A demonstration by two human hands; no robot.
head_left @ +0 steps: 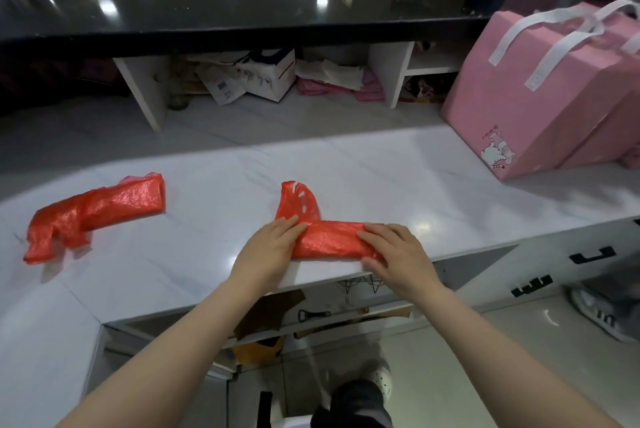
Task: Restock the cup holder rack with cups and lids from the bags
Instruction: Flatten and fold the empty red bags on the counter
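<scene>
Red, crinkled plastic lies under both your hands — a thin red bag (329,237) flattened into a long band at the near edge of the white marble-look counter (398,178). Your left hand (268,249) rests on the band's left end with the fingers laid nearly straight and pressing down; nothing is curled round the plastic there. Your right hand (396,254) covers the right end, fingers bent over the top and the thumb tucked at the near edge, so it grips that end of the bag. Between the hands the band shows bare, and the bag's handles (298,200) stick up and away from you just beyond your left fingertips.

A second red bag (93,216) — loosely rolled — lies well apart to the left on the same counter, touched by neither hand. At the far right stand pink gift boxes (540,98) with white strap handles. Behind the counter runs a glossy black shelf (225,4), with papers and cartons crowded in the cubbies beneath it.
</scene>
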